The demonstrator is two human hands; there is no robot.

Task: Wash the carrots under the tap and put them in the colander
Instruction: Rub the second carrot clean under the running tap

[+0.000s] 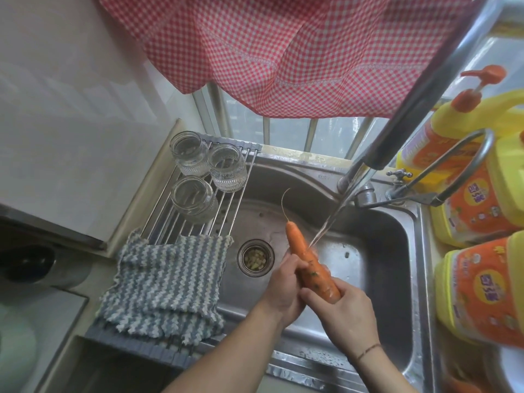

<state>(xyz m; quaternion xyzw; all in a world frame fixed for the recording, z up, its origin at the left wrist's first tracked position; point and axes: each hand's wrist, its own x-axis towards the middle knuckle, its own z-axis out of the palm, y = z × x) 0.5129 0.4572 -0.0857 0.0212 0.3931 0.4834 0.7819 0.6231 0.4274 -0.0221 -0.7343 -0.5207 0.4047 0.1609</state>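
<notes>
Orange and wet, the carrot [310,263] sits over the steel sink [382,268], and we hold it with both hands, its thin end and trailing root hair pointing up and away from us. Our right hand [344,313] has its fingers curled round the thick end, and our left hand [283,290] wraps the middle from the other side, thumb lying along the skin. The stream of water [326,225] from the tap [365,165] meets the carrot just above our left fingers, near the narrow half. We judge the carrot stiff and fairly light, unlikely to bend or bruise, but slick while the water runs over it, and its taper would let it slide out toward the tip if we squeezed there. The thick end looks like the safer place to keep hold, with the other hand free to rub along the length; small green flecks still cling to the skin, so the washing seems unfinished. We see no colander from here, so we cannot tell where the carrot is meant to go. Three glass jars [209,168] stand on the rack [226,211] to the left, beside a striped cloth [167,282], and yellow soap bottles [470,191] crowd the right edge.
</notes>
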